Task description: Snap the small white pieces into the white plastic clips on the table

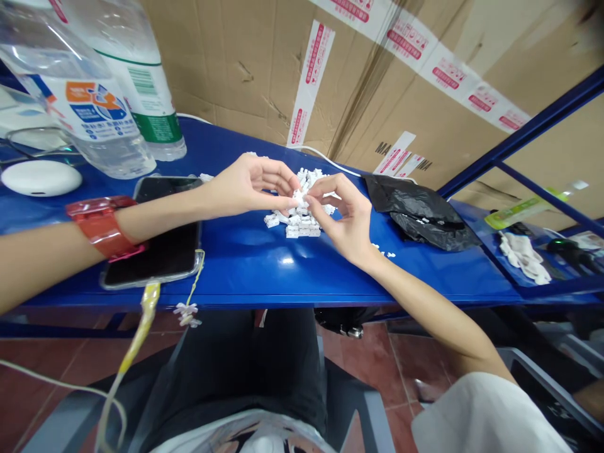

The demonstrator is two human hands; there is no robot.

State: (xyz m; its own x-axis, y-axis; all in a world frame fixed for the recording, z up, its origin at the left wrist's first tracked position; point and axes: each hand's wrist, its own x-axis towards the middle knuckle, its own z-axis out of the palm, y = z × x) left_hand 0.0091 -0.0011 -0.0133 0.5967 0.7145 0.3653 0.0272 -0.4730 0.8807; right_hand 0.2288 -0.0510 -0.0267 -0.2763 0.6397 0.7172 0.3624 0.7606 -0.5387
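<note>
Both hands meet above a pile of small white pieces (302, 227) on the blue table. My left hand (257, 184), coming in from the left, pinches a small white piece (300, 197) between thumb and fingers. From the right, my right hand (343, 211) grips the same piece with thumb and forefinger. The fingertips cover part of it, so its exact shape cannot be made out. Beneath and behind the hands lie many more white pieces, some of them side by side at the front of the pile.
Two plastic bottles (111, 119), a white oval case (41, 178) and a cabled phone (160, 251) occupy the left of the blue table (250, 277). A black plastic bag (419, 214) lies right. Cardboard (217, 69) stands behind; a blue frame (528, 132) crosses at right.
</note>
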